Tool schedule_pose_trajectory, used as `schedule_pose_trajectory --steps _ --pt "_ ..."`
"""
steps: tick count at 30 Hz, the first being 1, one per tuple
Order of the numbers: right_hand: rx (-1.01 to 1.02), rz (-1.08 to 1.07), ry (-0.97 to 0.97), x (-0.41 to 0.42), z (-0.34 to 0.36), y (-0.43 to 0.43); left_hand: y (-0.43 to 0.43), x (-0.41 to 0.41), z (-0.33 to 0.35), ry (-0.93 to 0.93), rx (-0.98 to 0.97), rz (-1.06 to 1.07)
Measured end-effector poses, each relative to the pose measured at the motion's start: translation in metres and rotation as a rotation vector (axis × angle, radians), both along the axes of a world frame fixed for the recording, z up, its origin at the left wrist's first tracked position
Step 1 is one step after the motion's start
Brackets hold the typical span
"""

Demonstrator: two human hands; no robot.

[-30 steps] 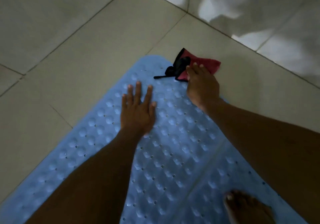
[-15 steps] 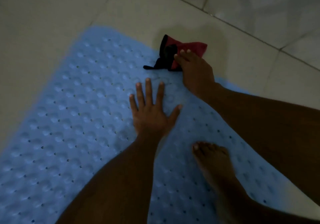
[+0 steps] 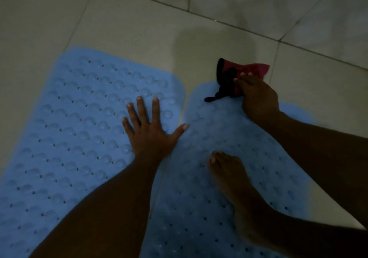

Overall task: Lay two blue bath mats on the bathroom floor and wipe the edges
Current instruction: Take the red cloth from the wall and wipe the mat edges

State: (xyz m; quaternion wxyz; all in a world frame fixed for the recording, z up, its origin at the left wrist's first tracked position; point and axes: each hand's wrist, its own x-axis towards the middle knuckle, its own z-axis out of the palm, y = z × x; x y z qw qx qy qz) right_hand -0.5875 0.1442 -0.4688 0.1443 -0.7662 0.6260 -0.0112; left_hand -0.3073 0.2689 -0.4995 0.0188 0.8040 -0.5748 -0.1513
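Two light blue bath mats lie side by side on the tiled floor, with a narrow seam between them. The left mat (image 3: 79,130) shows rows of bumps and small holes. The right mat (image 3: 201,198) reaches its rounded far end near a red and black cloth (image 3: 253,68). My left hand (image 3: 149,132) presses flat on the left mat's right edge, fingers spread, thumb across the seam. My right hand (image 3: 258,96) rests on the cloth at the right mat's far edge, fingers bent over it.
A bare foot (image 3: 233,176) stands on the right mat, just below my right hand. Pale floor tiles (image 3: 129,18) with dark grout lines surround the mats on the far side and the left. The light is dim.
The view has shifted so that both mats and the seam between them show. My left hand has spread wider. My right hand and the cloth have stayed at the mat's far edge.
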Motion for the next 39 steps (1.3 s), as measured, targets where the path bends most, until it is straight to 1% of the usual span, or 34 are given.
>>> schedule_pose_trajectory --steps 2,5,8,11,13,16,24,27,31,33,35,37,39 --pt "-0.001 -0.077 -0.015 -0.023 -0.001 0.009 -0.006 -0.013 0.008 0.039 0.078 -0.003" --pt "0.013 -0.182 -0.026 -0.052 0.003 0.019 -0.009 -0.059 0.013 0.101 0.143 0.017" --pt "0.037 -0.270 0.016 -0.079 0.007 0.027 -0.012 -0.088 0.007 0.104 0.112 0.106" --pt "0.079 -0.313 0.015 -0.094 0.005 0.034 -0.014 -0.087 -0.003 0.091 0.136 0.126" --pt "0.091 -0.317 -0.018 -0.094 0.002 0.032 -0.014 -0.085 -0.004 0.069 0.141 0.112" --pt "0.108 -0.317 -0.056 -0.093 0.004 0.027 -0.016 -0.084 -0.002 0.088 0.164 0.116" --pt "0.230 -0.324 -0.021 -0.108 0.009 0.025 -0.018 -0.082 -0.008 0.128 0.158 0.117" --pt "0.269 -0.420 0.005 -0.128 0.021 0.039 -0.016 -0.081 -0.010 0.116 0.143 0.098" --pt "0.208 -0.489 0.078 -0.160 0.044 0.080 -0.016 -0.081 -0.007 0.117 0.155 0.097" --pt "0.284 -0.539 0.061 -0.162 0.053 0.101 -0.017 -0.085 -0.002 0.113 0.163 0.114" --pt "0.320 -0.597 0.020 -0.162 0.051 0.118 -0.018 -0.083 -0.006 0.101 0.183 0.125" --pt "0.300 -0.698 -0.001 -0.160 0.041 0.132 -0.019 -0.078 -0.006 0.092 0.206 0.114" --pt "0.281 -0.770 0.019 -0.160 0.031 0.148 -0.021 -0.076 -0.011 0.098 0.190 0.092"
